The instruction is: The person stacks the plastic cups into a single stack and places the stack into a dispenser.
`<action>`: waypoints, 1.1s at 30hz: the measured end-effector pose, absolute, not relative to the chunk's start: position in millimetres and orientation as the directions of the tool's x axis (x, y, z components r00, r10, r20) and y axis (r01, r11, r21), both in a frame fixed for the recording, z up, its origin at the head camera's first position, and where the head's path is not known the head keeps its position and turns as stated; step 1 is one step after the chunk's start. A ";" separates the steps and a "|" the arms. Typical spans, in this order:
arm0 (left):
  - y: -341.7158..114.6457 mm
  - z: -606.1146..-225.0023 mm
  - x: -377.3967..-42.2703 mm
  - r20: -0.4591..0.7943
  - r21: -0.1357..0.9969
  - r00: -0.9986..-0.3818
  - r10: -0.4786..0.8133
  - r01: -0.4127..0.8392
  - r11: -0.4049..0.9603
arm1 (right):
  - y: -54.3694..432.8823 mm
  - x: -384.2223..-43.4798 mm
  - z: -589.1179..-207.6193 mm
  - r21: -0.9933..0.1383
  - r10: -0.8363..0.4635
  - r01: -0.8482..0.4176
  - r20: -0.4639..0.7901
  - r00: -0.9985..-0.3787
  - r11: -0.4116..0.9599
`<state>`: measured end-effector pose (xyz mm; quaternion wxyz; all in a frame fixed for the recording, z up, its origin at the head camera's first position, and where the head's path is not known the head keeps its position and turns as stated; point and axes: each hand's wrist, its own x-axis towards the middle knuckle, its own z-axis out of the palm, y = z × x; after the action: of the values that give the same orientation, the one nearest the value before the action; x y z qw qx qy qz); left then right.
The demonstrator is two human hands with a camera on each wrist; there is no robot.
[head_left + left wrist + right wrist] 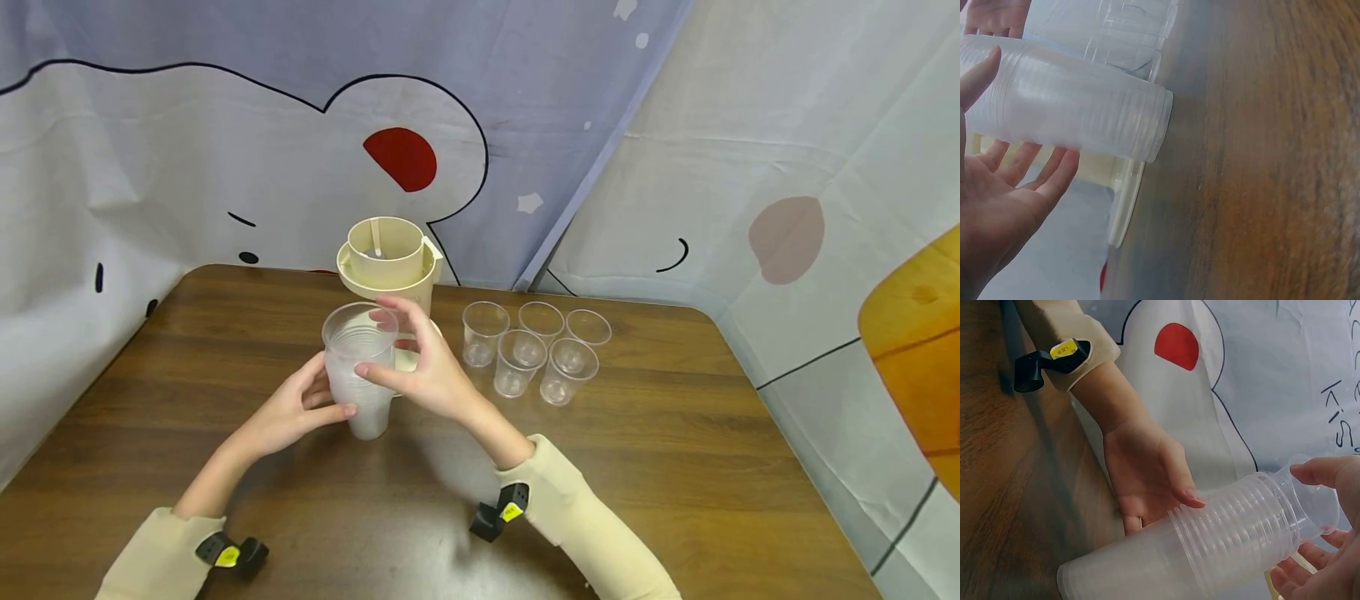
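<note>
A tall stack of clear plastic cups [367, 408] stands nearly upright between both hands, wide rims up. Whether its base touches the table cannot be told. My left hand [288, 408] holds the stack around its middle, thumb on the near side and fingers behind. Higher up, my right hand [427, 371] grips the top cup [1321, 503] near its rim with thumb and curled fingers. In the right wrist view that top cup sticks out further than the closely nested rims below it. Directly behind the stack is a cream-coloured appliance [390, 271] with a round open top.
Several single clear cups [513, 379] stand upright in a cluster to the right of the appliance. The brown wooden table [675, 467] reaches back to a printed curtain [300, 167]. Each wrist wears a small black camera [232, 554] over a cream sleeve.
</note>
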<state>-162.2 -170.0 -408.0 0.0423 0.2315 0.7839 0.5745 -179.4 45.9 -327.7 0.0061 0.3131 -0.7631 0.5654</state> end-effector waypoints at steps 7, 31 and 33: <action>-169.8 -407.8 -163.0 0.196 0.919 -0.891 0.409 0.313 0.241 | 46.6 -178.8 -329.0 -0.857 -0.474 -0.484 0.356 -0.805 0.178; -170.0 -407.0 -160.3 0.177 0.922 -0.899 0.401 0.293 0.252 | 46.7 -177.8 -332.8 -0.878 -0.502 -0.438 0.295 -0.813 0.194; -169.6 -406.7 -160.4 0.178 0.922 -0.898 0.402 0.294 0.250 | 46.8 -178.1 -332.6 -0.875 -0.503 -0.441 0.296 -0.812 0.197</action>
<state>-160.4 -169.6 -406.7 0.0469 0.2205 0.7891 0.5714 -178.1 46.8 -332.6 -0.0277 0.3053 -0.7731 0.5553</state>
